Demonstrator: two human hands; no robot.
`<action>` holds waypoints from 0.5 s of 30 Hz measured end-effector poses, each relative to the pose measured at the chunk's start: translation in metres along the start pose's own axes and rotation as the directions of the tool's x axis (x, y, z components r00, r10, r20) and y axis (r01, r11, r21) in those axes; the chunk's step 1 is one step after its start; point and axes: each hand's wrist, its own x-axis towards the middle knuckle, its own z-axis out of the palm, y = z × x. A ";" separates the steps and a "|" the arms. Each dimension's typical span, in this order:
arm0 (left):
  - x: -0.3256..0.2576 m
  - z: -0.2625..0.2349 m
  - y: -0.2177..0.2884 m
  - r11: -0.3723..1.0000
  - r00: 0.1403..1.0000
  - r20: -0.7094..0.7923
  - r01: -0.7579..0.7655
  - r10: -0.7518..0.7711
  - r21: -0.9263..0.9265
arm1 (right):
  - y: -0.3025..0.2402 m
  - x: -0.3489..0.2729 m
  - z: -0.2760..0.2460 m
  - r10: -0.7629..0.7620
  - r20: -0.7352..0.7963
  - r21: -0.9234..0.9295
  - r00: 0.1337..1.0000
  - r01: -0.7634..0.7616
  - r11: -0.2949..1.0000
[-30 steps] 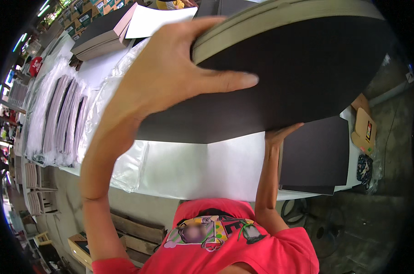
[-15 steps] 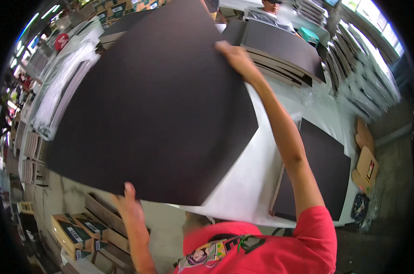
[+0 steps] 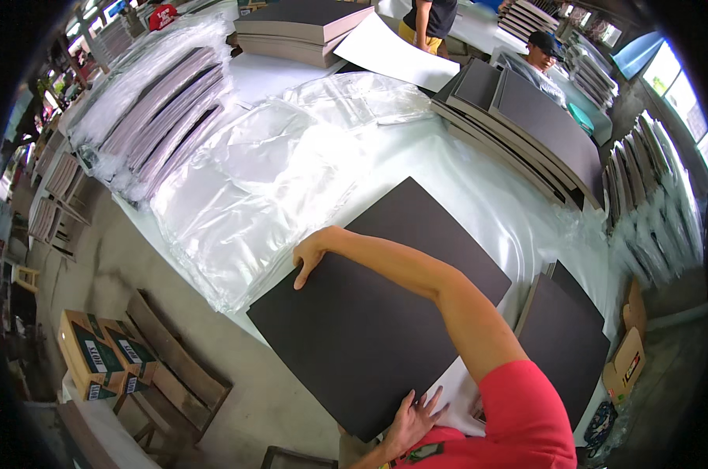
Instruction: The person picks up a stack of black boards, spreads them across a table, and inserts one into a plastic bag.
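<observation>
A large black flat board lies slantwise over the near part of the white-covered table, its near left corner jutting past the table edge. My right hand reaches across to the board's far left edge, its fingers curled at the edge and its thumb over the top face. Close to my body, my left hand rests at the board's near right edge with its fingers spread. Beyond the board a pile of clear plastic sheets touches or nearly touches its far left side. On the right lies a smaller stack of black boards.
Stacked black boards stand at the far right, and another stack at the back. Plastic-wrapped stacks are at the far left. Cartons sit beside a wooden bench on the left. A person in a cap is across the table.
The large board has come down from a raised, tilted position onto the table, moving right and nearer me. My right hand moved left and nearer; my left hand moved right and now has its fingers spread.
</observation>
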 end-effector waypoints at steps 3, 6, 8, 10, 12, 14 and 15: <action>0.014 0.012 -0.006 0.998 0.995 -0.088 -0.044 0.040 -0.047 | -0.003 0.002 0.005 0.007 0.045 -0.018 0.999 -0.006 1.000; 0.028 0.028 -0.013 0.999 0.996 -0.087 0.037 -0.037 -0.001 | -0.004 0.011 0.000 0.033 0.064 -0.136 0.997 -0.024 0.990; 0.052 -0.007 -0.023 0.994 0.998 -0.006 0.058 -0.059 -0.096 | 0.004 0.018 0.005 0.036 0.075 -0.241 0.996 -0.017 0.970; 0.055 0.017 -0.030 0.985 0.998 -0.027 -0.046 0.052 0.168 | 0.012 0.029 0.016 0.046 0.096 -0.286 0.994 -0.016 0.958; 0.068 -0.008 -0.034 0.858 0.977 0.198 -0.171 0.083 0.484 | 0.013 0.029 0.020 0.057 0.108 -0.292 0.993 -0.023 0.956; 0.077 -0.025 -0.039 0.768 0.923 0.384 -0.266 0.029 0.583 | 0.012 0.023 0.026 0.077 0.031 -0.226 0.997 -0.068 0.972; 0.080 -0.031 -0.035 0.945 0.896 0.424 -0.012 -0.136 0.327 | 0.012 0.019 0.031 0.090 -0.007 -0.188 0.996 -0.090 0.978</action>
